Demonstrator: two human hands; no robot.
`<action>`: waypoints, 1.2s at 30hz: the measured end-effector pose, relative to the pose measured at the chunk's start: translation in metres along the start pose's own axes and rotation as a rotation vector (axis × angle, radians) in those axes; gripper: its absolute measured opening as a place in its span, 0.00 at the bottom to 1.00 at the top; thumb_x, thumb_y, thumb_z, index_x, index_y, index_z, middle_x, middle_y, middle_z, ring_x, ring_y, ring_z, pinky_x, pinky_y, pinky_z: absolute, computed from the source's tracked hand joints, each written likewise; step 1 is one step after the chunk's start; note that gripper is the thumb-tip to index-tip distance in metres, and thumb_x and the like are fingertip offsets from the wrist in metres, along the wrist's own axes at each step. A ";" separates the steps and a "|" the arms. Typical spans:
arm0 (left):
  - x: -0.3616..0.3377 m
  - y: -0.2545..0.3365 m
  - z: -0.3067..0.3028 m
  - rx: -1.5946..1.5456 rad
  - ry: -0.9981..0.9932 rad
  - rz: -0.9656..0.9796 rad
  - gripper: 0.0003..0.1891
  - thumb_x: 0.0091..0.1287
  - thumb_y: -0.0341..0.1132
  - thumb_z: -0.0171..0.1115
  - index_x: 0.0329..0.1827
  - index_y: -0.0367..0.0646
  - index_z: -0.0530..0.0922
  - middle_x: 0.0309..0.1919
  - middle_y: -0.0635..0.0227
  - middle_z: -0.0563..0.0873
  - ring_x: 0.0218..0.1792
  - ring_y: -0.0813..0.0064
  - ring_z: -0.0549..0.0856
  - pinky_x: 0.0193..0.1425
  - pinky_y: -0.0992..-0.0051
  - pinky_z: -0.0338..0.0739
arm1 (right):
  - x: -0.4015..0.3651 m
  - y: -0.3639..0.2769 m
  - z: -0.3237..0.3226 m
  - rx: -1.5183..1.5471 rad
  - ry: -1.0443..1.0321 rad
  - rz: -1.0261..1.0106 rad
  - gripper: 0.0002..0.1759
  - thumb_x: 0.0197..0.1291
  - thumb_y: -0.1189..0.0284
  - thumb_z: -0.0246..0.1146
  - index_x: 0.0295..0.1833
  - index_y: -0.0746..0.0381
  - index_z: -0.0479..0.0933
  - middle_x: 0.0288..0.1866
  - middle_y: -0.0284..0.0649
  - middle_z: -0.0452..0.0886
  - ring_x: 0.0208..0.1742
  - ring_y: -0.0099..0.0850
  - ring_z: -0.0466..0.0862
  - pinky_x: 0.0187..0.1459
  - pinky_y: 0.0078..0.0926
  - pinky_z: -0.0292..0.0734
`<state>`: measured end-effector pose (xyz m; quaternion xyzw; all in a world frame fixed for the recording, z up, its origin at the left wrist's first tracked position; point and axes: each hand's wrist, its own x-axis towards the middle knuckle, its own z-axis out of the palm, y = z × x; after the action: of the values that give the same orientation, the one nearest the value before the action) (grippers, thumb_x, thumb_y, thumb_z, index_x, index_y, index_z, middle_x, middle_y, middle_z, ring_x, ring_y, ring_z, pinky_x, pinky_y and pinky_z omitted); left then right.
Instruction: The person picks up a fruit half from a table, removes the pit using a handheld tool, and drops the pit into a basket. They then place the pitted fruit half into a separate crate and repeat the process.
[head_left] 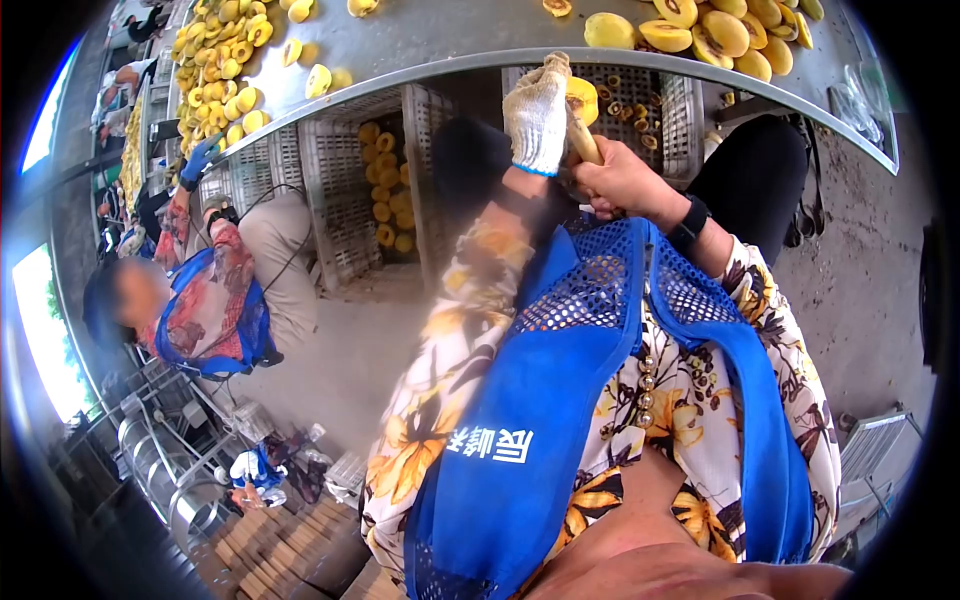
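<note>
while left hand (pixel 537 118) grips one yellow fruit (pixel 583 97), right hand (pixel 628 181) grasps one wooden handle (pixel 583 141)

Table (pixel 450 68): set across the top; topped by a left fruit heap (pixel 225 70) and a right fruit heap (pixel 735 38).
Left crate (pixel 335 200): placed below the table edge, left of centre; fruit (pixel 385 190) is contained in it.
Right crate (pixel 683 110): seen at upper centre, behind the hands.
Fruit piece (pixel 582 98): held between left hand (pixel 537 115) and tool (pixel 583 138), which is gripped in right hand (pixel 625 182).
Co-worker (pixel 215 295): seen at far left.
</note>
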<state>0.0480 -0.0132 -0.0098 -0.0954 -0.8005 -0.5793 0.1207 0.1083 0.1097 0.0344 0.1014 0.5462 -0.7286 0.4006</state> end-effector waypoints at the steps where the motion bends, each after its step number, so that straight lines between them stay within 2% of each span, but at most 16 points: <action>1: -0.001 -0.001 0.001 -0.015 0.027 0.007 0.16 0.50 0.35 0.59 0.41 0.36 0.76 0.28 0.60 0.82 0.28 0.61 0.81 0.32 0.68 0.76 | -0.001 0.001 -0.003 0.068 -0.056 0.008 0.10 0.59 0.77 0.51 0.46 0.62 0.64 0.19 0.30 0.64 0.10 0.15 0.61 0.11 0.16 0.59; 5: 0.004 0.015 0.001 -0.286 0.109 -0.334 0.18 0.64 0.48 0.62 0.31 0.39 0.82 0.24 0.67 0.83 0.22 0.80 0.78 0.24 0.79 0.72 | 0.000 0.007 -0.010 0.292 -0.227 0.058 0.10 0.60 0.78 0.52 0.48 0.61 0.64 0.18 0.29 0.62 0.10 0.15 0.58 0.11 0.15 0.56; 7: 0.008 0.030 -0.004 -0.408 0.079 -0.666 0.19 0.64 0.50 0.61 0.35 0.40 0.81 0.24 0.66 0.82 0.22 0.78 0.79 0.24 0.78 0.73 | 0.002 0.011 -0.011 0.360 -0.285 0.024 0.10 0.61 0.78 0.52 0.48 0.61 0.64 0.18 0.29 0.62 0.09 0.15 0.58 0.10 0.15 0.55; 12: 0.017 0.025 -0.017 -0.825 -0.049 -0.914 0.24 0.65 0.59 0.53 0.37 0.43 0.74 0.20 0.66 0.78 0.18 0.69 0.78 0.16 0.73 0.72 | 0.008 0.011 -0.012 0.540 -0.449 0.007 0.07 0.63 0.78 0.51 0.47 0.60 0.66 0.17 0.28 0.60 0.08 0.15 0.56 0.10 0.15 0.51; 14: 0.011 0.000 -0.041 -0.984 0.138 -0.816 0.25 0.65 0.60 0.52 0.37 0.44 0.75 0.20 0.67 0.78 0.18 0.68 0.79 0.14 0.74 0.70 | 0.008 0.010 -0.017 0.585 -0.606 -0.090 0.07 0.64 0.77 0.52 0.47 0.60 0.66 0.16 0.28 0.59 0.09 0.15 0.55 0.10 0.14 0.51; 16: 0.012 -0.008 -0.108 -0.984 0.203 -0.762 0.27 0.68 0.59 0.46 0.35 0.42 0.79 0.27 0.61 0.83 0.26 0.72 0.82 0.22 0.75 0.75 | 0.005 0.004 -0.024 0.409 -0.421 -0.039 0.07 0.63 0.73 0.56 0.45 0.60 0.67 0.16 0.28 0.62 0.09 0.15 0.57 0.11 0.14 0.54; 18: 0.027 -0.019 -0.159 -0.069 0.491 -0.751 0.27 0.67 0.58 0.48 0.37 0.41 0.81 0.34 0.57 0.85 0.34 0.68 0.84 0.34 0.71 0.79 | 0.009 0.007 -0.036 0.077 -0.167 0.032 0.08 0.63 0.71 0.58 0.44 0.59 0.68 0.16 0.28 0.64 0.09 0.15 0.60 0.11 0.14 0.55; 20: 0.044 0.027 -0.179 1.003 0.224 -0.518 0.26 0.65 0.56 0.50 0.41 0.41 0.82 0.41 0.54 0.84 0.42 0.60 0.84 0.46 0.66 0.77 | 0.022 0.023 -0.043 -0.224 0.046 0.070 0.12 0.56 0.65 0.63 0.37 0.61 0.72 0.18 0.30 0.70 0.12 0.17 0.66 0.12 0.15 0.59; 23: 0.092 0.013 -0.157 1.014 0.228 -0.102 0.20 0.61 0.53 0.57 0.38 0.45 0.81 0.32 0.50 0.83 0.35 0.50 0.82 0.41 0.58 0.75 | 0.021 0.021 -0.041 -0.268 0.051 0.030 0.14 0.56 0.65 0.63 0.39 0.64 0.74 0.22 0.32 0.75 0.19 0.20 0.73 0.20 0.18 0.69; 25: 0.137 -0.008 -0.108 0.888 0.132 0.204 0.22 0.59 0.55 0.58 0.42 0.44 0.81 0.35 0.50 0.84 0.38 0.48 0.82 0.43 0.58 0.77 | 0.015 0.016 -0.040 -0.309 0.077 -0.077 0.14 0.56 0.66 0.63 0.41 0.65 0.74 0.25 0.34 0.77 0.24 0.21 0.75 0.25 0.20 0.73; 28: 0.187 0.003 -0.024 0.951 -0.241 0.021 0.20 0.60 0.50 0.58 0.48 0.45 0.77 0.39 0.53 0.84 0.40 0.52 0.82 0.43 0.59 0.77 | -0.014 -0.003 -0.038 -0.084 0.156 -0.143 0.13 0.57 0.67 0.62 0.42 0.65 0.74 0.28 0.36 0.78 0.30 0.23 0.78 0.33 0.23 0.76; 30: 0.207 0.003 0.017 1.001 -0.637 0.151 0.24 0.59 0.54 0.57 0.50 0.45 0.80 0.54 0.55 0.79 0.51 0.70 0.82 0.59 0.71 0.73 | -0.022 0.001 -0.065 -0.150 0.322 -0.159 0.10 0.59 0.68 0.61 0.42 0.63 0.74 0.22 0.29 0.73 0.18 0.18 0.70 0.19 0.17 0.66; 32: 0.197 0.035 0.041 1.037 -0.613 -0.174 0.15 0.63 0.39 0.52 0.45 0.42 0.81 0.42 0.53 0.84 0.42 0.60 0.85 0.45 0.65 0.79 | -0.042 -0.001 -0.080 -0.071 0.450 -0.223 0.09 0.60 0.68 0.61 0.41 0.62 0.73 0.19 0.27 0.69 0.13 0.15 0.64 0.14 0.15 0.58; 33: 0.194 0.049 0.046 0.786 -0.468 -0.463 0.14 0.62 0.35 0.50 0.43 0.42 0.82 0.39 0.52 0.85 0.40 0.59 0.85 0.44 0.63 0.79 | -0.047 0.000 -0.086 -0.014 0.482 -0.233 0.10 0.62 0.68 0.60 0.43 0.61 0.72 0.19 0.26 0.67 0.12 0.15 0.62 0.13 0.14 0.57; 34: 0.198 0.039 0.050 0.778 -0.451 -0.422 0.14 0.60 0.36 0.51 0.43 0.42 0.82 0.38 0.51 0.85 0.40 0.58 0.85 0.45 0.63 0.79 | -0.052 0.003 -0.093 0.046 0.515 -0.246 0.10 0.63 0.68 0.59 0.45 0.61 0.71 0.18 0.26 0.65 0.11 0.15 0.60 0.12 0.12 0.56; 36: 0.209 -0.001 0.052 0.976 -0.555 0.083 0.14 0.59 0.38 0.52 0.40 0.42 0.82 0.37 0.51 0.85 0.38 0.55 0.85 0.44 0.62 0.79 | -0.060 0.001 -0.100 0.053 0.552 -0.308 0.11 0.61 0.67 0.60 0.43 0.63 0.72 0.19 0.30 0.71 0.11 0.16 0.65 0.12 0.14 0.58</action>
<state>-0.1553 0.0386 0.0371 -0.2087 -0.9730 -0.0897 -0.0419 0.1197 0.2259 0.0307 0.2219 0.6242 -0.7395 0.1195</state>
